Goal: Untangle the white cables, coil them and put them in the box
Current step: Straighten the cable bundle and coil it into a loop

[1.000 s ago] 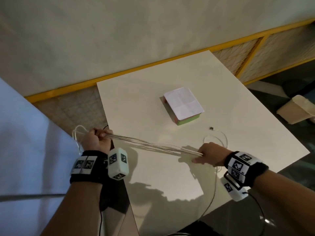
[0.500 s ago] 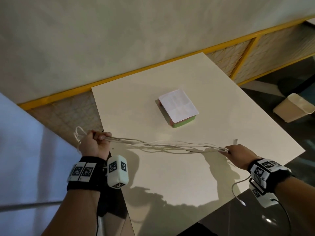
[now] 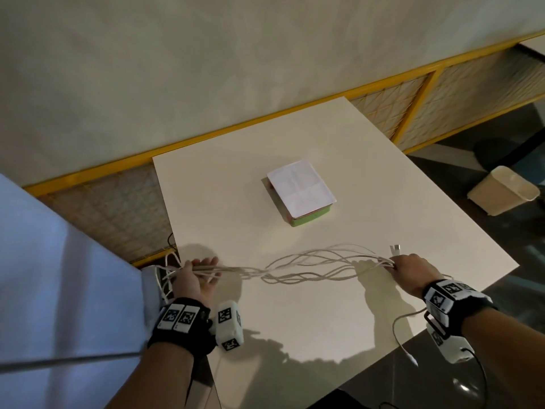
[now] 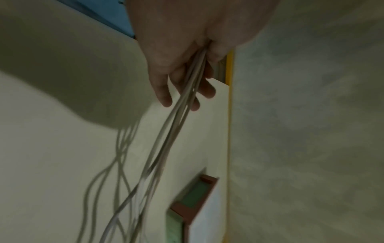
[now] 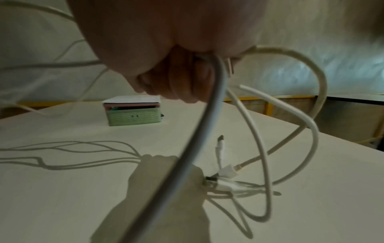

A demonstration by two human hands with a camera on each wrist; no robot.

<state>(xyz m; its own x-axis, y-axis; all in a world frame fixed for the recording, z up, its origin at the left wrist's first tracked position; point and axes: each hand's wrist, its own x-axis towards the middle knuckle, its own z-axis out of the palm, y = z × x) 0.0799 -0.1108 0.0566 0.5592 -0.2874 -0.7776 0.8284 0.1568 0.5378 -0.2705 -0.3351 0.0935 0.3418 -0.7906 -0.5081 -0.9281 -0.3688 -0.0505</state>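
Note:
Several white cables (image 3: 309, 265) hang in slack, wavy strands above the white table (image 3: 295, 326), stretched between my two hands. My left hand (image 3: 196, 276) at the table's left edge holds one end of the bundle between thumb and palm, its fingers loosely extended (image 4: 166, 92); loops spill behind it. My right hand (image 3: 408, 268) is a fist round the other end (image 5: 176, 78), with a plug (image 3: 395, 248) sticking up beside it and loose ends (image 5: 224, 177) lying on the table. The green box (image 3: 300, 193) under a white lid sits mid-table, beyond the cables.
One cable tail (image 3: 398, 329) droops off the table's near right edge. A beige bin (image 3: 504, 190) stands on the floor to the right. A yellow-framed partition (image 3: 413, 113) runs behind the table. Pale cloth (image 3: 59, 290) fills the left.
My right hand has slid rightward along the cables. The bundle, taut a second ago, now sags in separate waves. My left hand's fingers have loosened from a fist.

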